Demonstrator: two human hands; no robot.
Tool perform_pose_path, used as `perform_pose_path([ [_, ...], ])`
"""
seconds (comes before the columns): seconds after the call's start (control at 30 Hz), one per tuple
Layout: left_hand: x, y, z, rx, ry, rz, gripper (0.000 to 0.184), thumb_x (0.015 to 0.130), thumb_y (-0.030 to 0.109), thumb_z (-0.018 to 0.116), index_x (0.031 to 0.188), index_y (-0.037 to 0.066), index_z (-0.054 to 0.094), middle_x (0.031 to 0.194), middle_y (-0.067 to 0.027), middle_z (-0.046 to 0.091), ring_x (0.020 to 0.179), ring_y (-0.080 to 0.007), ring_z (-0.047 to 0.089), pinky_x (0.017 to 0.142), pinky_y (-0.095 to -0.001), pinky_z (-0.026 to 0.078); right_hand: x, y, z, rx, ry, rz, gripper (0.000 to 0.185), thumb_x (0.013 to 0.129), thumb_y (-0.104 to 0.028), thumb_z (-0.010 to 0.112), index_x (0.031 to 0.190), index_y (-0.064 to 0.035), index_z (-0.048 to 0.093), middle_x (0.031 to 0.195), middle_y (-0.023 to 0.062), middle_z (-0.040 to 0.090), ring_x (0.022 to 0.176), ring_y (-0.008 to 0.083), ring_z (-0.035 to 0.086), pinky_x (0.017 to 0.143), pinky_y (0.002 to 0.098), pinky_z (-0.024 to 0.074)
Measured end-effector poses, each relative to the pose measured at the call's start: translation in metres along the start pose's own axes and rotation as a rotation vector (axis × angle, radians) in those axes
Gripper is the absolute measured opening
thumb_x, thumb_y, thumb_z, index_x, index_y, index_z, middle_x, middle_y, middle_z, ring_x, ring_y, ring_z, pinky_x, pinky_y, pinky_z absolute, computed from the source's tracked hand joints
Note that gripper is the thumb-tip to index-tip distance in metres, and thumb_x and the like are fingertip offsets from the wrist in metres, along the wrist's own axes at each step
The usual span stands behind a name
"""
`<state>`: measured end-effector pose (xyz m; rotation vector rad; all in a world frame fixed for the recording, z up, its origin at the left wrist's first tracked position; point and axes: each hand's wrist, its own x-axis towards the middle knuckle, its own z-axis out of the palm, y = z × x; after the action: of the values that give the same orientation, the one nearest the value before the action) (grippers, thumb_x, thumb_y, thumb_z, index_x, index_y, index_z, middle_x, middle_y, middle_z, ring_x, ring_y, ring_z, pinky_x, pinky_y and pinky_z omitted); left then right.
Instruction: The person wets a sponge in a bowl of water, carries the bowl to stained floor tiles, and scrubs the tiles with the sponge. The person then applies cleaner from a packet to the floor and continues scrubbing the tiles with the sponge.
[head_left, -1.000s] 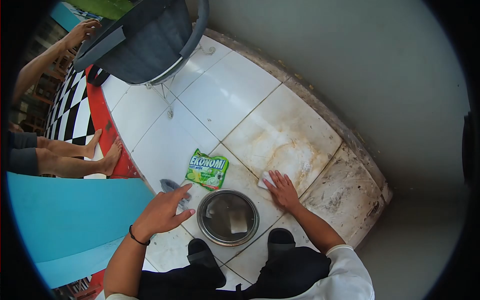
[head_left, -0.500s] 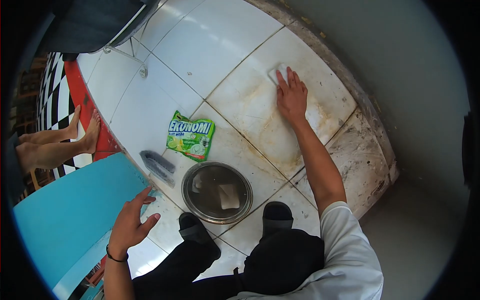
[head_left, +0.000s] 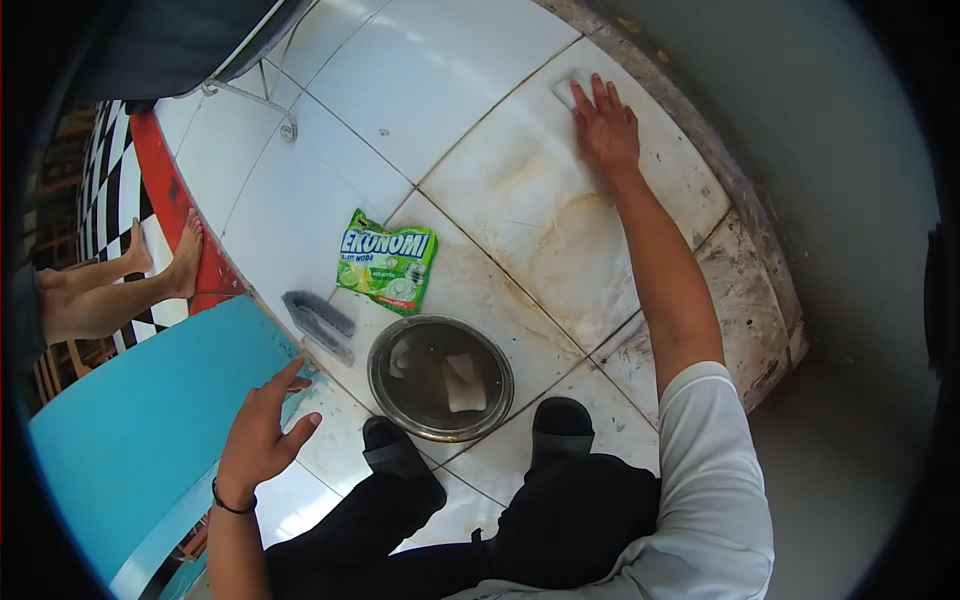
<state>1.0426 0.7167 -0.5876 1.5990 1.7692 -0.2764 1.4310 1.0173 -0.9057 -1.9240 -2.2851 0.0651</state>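
While right hand (head_left: 609,135) presses pad (head_left: 568,90), basin (head_left: 442,436) of liquid (head_left: 418,398), pale piece (head_left: 465,388) inside

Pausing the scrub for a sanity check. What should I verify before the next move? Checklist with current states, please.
1. White pad under right hand: ok, beneath the fingertips on the tile near the wall.
2. Left hand free: ok, empty, fingers spread.
3. Basin upright: ok, on the floor just ahead of the sandals, dark liquid and a pale piece inside.
4. Green packet sealed: cannot tell; it lies label up beyond the basin.
5. Tile under the right arm clean: not ok, brown stains show.
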Motion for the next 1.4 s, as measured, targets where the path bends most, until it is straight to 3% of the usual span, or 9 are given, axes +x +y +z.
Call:
perform_pose_path([
  [0.07,-0.005,-0.004,-0.002,-0.023,0.005,-0.001,0.068,0.085,0.020,0.073,0.144,0.006,0.042,0.120,-0.0138,0.066,0.109,-0.0349,0.060,0.097,-0.0418,0.044,0.026,0.033,-0.004,0.060,-0.004,0.183,0.045,0.102,-0.033,0.043,0.147,-0.0276,0.044,0.160,0.0068,0.030,0.148,0.0269,0.025,0.115,0.0534,0.0271],
  [0.17,-0.007,-0.009,0.001,-0.044,-0.016,-0.016,0.068,0.085,0.020,0.073,0.144,0.006,0.042,0.120,-0.0138,0.066,0.109,-0.0350,0.060,0.097,-0.0419,0.044,-0.006,0.003,-0.002,0.101,0.037,0.140,0.043,0.101,-0.032,0.045,0.143,-0.0236,0.050,0.158,0.0094,0.033,0.147,0.0296,0.026,0.114,0.0562,0.0261],
  [0.33,-0.003,-0.016,0.003,-0.048,-0.025,-0.014,0.070,0.084,0.019,0.074,0.145,0.006,0.041,0.120,-0.0136,0.065,0.108,-0.0346,0.060,0.097,-0.0418,0.044,-0.164,-0.112,-0.027,0.319,-0.114,-0.267,0.048,0.092,-0.035,0.059,0.134,-0.0124,0.058,0.157,0.0097,0.034,0.147,0.0293,0.027,0.115,0.0578,0.0225],
  [0.43,0.005,-0.013,0.001,-0.054,-0.021,-0.016,0.071,0.084,0.018,0.074,0.145,0.007,0.040,0.121,-0.0134,0.065,0.108,-0.0342,0.059,0.097,-0.0418,0.044,-0.158,-0.101,-0.018,0.274,-0.134,-0.378,0.052,0.091,-0.043,0.061,0.135,-0.0166,0.058,0.158,0.0084,0.034,0.147,0.0273,0.027,0.116,0.0564,0.0224],
  [0.67,0.009,-0.010,-0.006,-0.053,-0.002,-0.008,0.071,0.084,0.018,0.073,0.146,0.007,0.039,0.122,-0.0130,0.065,0.109,-0.0343,0.059,0.097,-0.0419,0.044,-0.038,-0.054,-0.020,0.122,-0.042,-0.020,0.064,0.091,-0.059,0.054,0.137,-0.0155,0.057,0.159,0.0095,0.031,0.148,0.0309,0.023,0.115,0.0586,0.0207],
  [0.9,0.014,-0.022,-0.001,-0.061,-0.017,-0.002,0.070,0.086,0.021,0.073,0.147,0.007,0.039,0.121,-0.0131,0.066,0.108,-0.0349,0.059,0.096,-0.0421,0.045,-0.146,-0.105,-0.037,0.217,-0.162,-0.203,0.070,0.086,-0.062,0.059,0.136,-0.0128,0.058,0.158,0.0113,0.032,0.148,0.0318,0.023,0.114,0.0612,0.0200],
  [1.03,0.021,-0.015,0.000,-0.050,-0.026,0.024,0.071,0.086,0.021,0.073,0.147,0.007,0.039,0.120,-0.0134,0.066,0.107,-0.0348,0.060,0.096,-0.0415,0.044,-0.086,-0.089,-0.022,0.113,-0.040,-0.135,0.075,0.085,-0.066,0.057,0.139,-0.0140,0.055,0.160,0.0096,0.029,0.148,0.0313,0.025,0.115,0.0605,0.0187],
  [1.13,0.022,-0.008,-0.005,-0.057,-0.025,0.021,0.071,0.086,0.021,0.073,0.147,0.007,0.039,0.120,-0.0134,0.066,0.106,-0.0345,0.060,0.095,-0.0412,0.045,-0.041,-0.084,-0.019,0.103,-0.107,-0.032,0.078,0.085,-0.068,0.056,0.142,-0.0142,0.052,0.160,0.0100,0.029,0.149,0.0315,0.023,0.115,0.0601,0.0186],
  [1.4,0.011,-0.016,-0.005,-0.074,-0.020,0.001,0.070,0.086,0.019,0.072,0.147,0.008,0.039,0.121,-0.0134,0.066,0.106,-0.0339,0.060,0.095,-0.0412,0.044,-0.187,-0.094,-0.046,0.128,-0.290,-0.112,0.077,0.089,-0.060,0.055,0.150,-0.0156,0.041,0.164,0.0093,0.019,0.151,0.0323,0.014,0.117,0.0586,0.0146],
])
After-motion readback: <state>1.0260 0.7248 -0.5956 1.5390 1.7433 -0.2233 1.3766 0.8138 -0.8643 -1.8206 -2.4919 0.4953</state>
